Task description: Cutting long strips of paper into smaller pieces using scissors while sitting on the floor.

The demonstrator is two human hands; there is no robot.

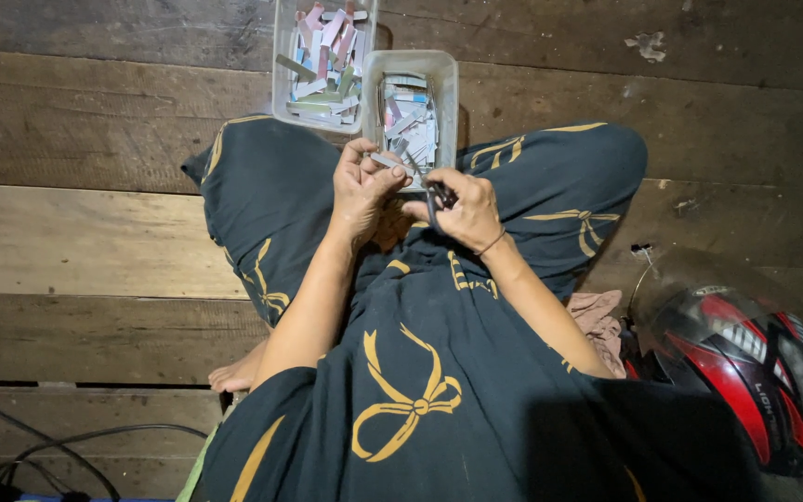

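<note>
I sit cross-legged on a wooden plank floor in a dark garment with yellow bow prints. My left hand pinches a small grey paper strip just over the nearer clear plastic container, which holds several cut paper pieces. My right hand grips black-handled scissors, blades pointing toward the strip. A second clear container behind and to the left holds several longer pink, white and green paper strips.
A red, black and white helmet lies on the floor at the right, beside a crumpled pinkish cloth. Black cables run along the floor at the lower left. My bare foot shows at the left.
</note>
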